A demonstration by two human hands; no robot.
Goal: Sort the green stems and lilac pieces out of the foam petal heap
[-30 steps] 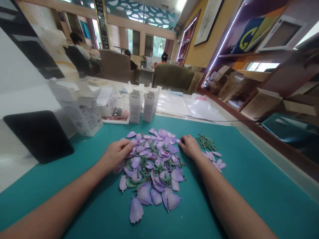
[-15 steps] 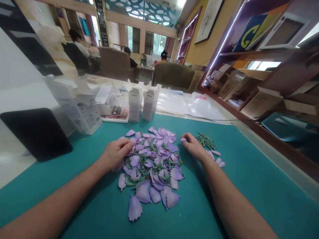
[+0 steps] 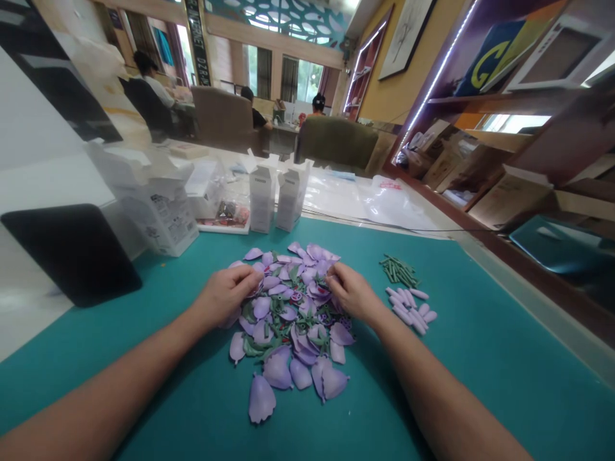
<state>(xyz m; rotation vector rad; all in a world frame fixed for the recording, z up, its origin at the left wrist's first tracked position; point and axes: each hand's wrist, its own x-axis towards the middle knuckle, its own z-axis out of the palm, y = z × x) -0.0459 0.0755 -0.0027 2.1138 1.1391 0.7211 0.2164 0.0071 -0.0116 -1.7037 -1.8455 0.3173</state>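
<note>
A heap of lilac plastic petals (image 3: 262,307) mixed with green leaf-like pieces (image 3: 254,347) lies in front of me. My left hand (image 3: 230,294) rests at the heap's left edge, thumb and fingers pressed together; what they hold, if anything, is hidden. Over the upper right of the heap is my right hand (image 3: 353,293), its fingers curled together among the petals, their tips partly out of sight. To the right of that hand lie several smooth lilac rods (image 3: 412,314). Beyond these is a small pile of thin green sticks (image 3: 398,270).
A green mat (image 3: 461,358) covers the table. Two white cartons (image 3: 262,202) and an open white box (image 3: 168,218) stand behind the heap. At left leans a black tablet-like panel (image 3: 72,250). Shelves with cardboard boxes (image 3: 512,195) line the right. People sit farther back.
My right hand has moved left, from beside the heap onto its right edge; the lilac piece in its fingers no longer shows. My left hand stays nearly in place.
</note>
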